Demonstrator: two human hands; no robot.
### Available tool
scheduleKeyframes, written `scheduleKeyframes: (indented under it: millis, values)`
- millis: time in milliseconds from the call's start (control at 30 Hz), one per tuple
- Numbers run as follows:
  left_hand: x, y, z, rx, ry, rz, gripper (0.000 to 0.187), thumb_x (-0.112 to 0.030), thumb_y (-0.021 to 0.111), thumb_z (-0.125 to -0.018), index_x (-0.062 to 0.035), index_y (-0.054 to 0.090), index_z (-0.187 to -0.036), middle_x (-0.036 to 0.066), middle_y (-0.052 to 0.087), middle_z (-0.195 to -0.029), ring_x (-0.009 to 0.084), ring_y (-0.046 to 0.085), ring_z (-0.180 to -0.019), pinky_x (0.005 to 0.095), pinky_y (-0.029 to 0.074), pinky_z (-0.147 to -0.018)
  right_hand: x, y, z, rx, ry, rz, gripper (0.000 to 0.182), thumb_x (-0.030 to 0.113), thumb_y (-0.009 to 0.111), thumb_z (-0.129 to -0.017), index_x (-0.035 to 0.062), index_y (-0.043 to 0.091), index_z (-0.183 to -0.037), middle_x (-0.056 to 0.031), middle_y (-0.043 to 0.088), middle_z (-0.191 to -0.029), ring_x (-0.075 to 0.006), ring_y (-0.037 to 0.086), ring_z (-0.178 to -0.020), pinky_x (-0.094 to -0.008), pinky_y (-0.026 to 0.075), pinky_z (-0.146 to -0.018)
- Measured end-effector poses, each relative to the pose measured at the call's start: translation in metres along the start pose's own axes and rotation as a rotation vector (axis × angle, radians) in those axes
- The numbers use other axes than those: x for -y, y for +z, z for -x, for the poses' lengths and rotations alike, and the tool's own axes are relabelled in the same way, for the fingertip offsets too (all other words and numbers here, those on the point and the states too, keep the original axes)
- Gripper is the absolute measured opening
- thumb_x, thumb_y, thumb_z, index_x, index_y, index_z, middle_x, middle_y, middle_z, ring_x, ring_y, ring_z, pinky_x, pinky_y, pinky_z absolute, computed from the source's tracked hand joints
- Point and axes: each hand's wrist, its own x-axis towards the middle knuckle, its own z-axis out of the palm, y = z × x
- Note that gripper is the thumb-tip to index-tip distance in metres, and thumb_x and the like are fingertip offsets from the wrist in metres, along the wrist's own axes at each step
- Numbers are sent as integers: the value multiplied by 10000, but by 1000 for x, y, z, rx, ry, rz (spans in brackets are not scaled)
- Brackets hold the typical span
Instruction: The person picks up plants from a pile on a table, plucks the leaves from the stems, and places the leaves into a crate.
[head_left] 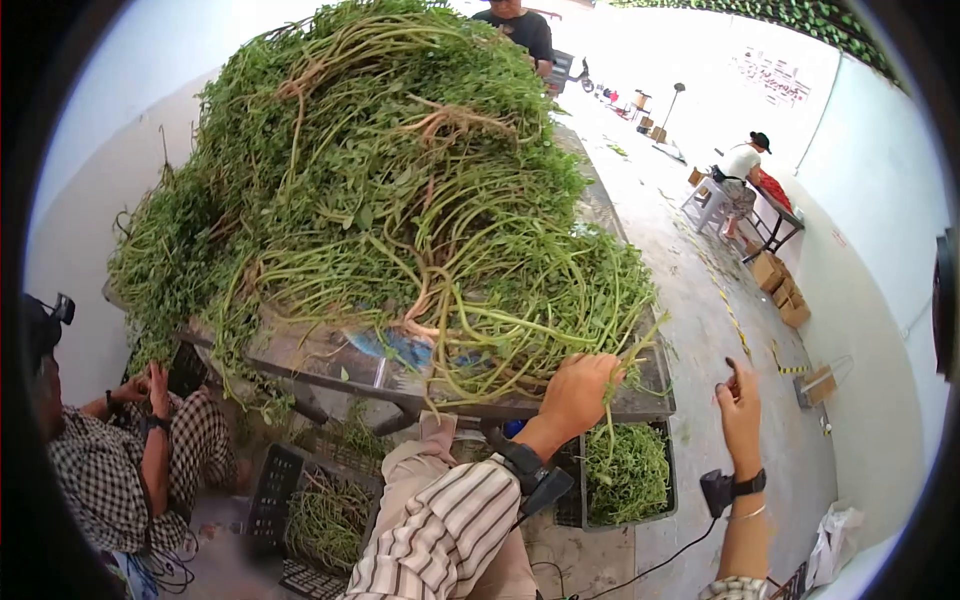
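Note:
A huge heap of leafy green plants (370, 190) with long stems and pale roots covers the table. At its near right corner, my left hand (578, 392) is closed around a few green stems (636, 350), whose ends stick out past the fingers. My right hand (740, 405) is raised to the right of the table, apart from the heap. Its thumb and forefinger stand apart, and I see nothing between them. Below my left hand, a black crate (673, 470) holds cut green stems and leaves.
The table's worn edge (330, 368) runs in front of me. Another crate (275, 480) with stems stands lower left, beside a seated person in a checked shirt (95, 465). More people are behind the heap and at right. A cable (660, 570) hangs near my right wrist.

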Motion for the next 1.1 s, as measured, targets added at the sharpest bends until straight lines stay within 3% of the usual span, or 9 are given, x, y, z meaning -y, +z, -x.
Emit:
scheduleKeyframes:
  millis: [200,333,467,600,633,767,833,933,1100]
  values:
    - [-7,-3,-1,7,-182,48,245,-296,486,-949,-71,582,-943,143,615,-841,369,554,-851,457,438,-742,69,49,35,130,10,-221,457,-35,569,-767,40,527,-1216,-46,496,-929,-128,485,-740,-259,441,-646]
    - [-8,-2,-6,-29,-305,179,288,-332,468,-961,-73,572,-891,131,607,-776,347,587,-767,415,448,-652,87,77,36,189,-83,-265,538,-34,587,-759,38,472,-1279,-92,471,-1187,-158,537,-823,-252,467,-660]
    - [-8,-8,-11,-129,-225,292,235,-265,484,-956,-44,552,-918,173,588,-804,392,571,-741,435,447,-631,101,103,31,192,-117,-310,600,-26,602,-760,25,419,-1329,-119,431,-1307,-193,561,-890,-255,480,-669]
    - [-20,-23,-17,-46,-303,386,252,-258,483,-957,-16,543,-919,168,544,-778,397,549,-738,433,439,-638,98,120,26,151,-99,-335,589,-17,612,-775,17,421,-1330,-112,443,-1294,-173,564,-875,-268,478,-646]
    - [-10,-17,-16,-62,-244,370,275,-266,473,-973,-6,516,-895,144,524,-767,289,523,-720,400,409,-657,97,122,26,139,-93,-340,540,14,619,-799,22,444,-1310,-103,448,-1280,-163,566,-875,-272,472,-634]
    - [-1,-15,-11,-54,-292,386,274,-265,468,-977,-8,516,-895,120,534,-772,241,541,-737,380,427,-676,93,126,31,62,-6,-351,468,55,615,-839,2,461,-1278,-107,488,-1223,-162,580,-866,-252,484,-640]
    - [5,-9,-10,-70,-368,508,268,-267,463,-982,-19,518,-897,82,545,-785,187,549,-757,352,449,-694,85,126,36,81,438,-947,416,85,597,-871,-46,457,-1241,-122,519,-1161,-180,602,-892,-249,525,-685]
    - [7,-8,-9,-116,-395,609,259,-269,460,-985,-26,525,-920,53,551,-806,145,547,-771,333,464,-702,88,118,40,139,559,-1207,412,83,572,-890,-99,428,-1230,-147,532,-1128,-213,616,-936,-279,560,-744]
    - [10,-8,-4,-162,-345,671,271,-279,459,-986,-22,526,-932,59,559,-832,141,550,-778,353,479,-717,98,107,40,104,551,-1133,462,75,568,-889,-113,384,-1268,-167,512,-1162,-239,614,-975,-305,567,-765]
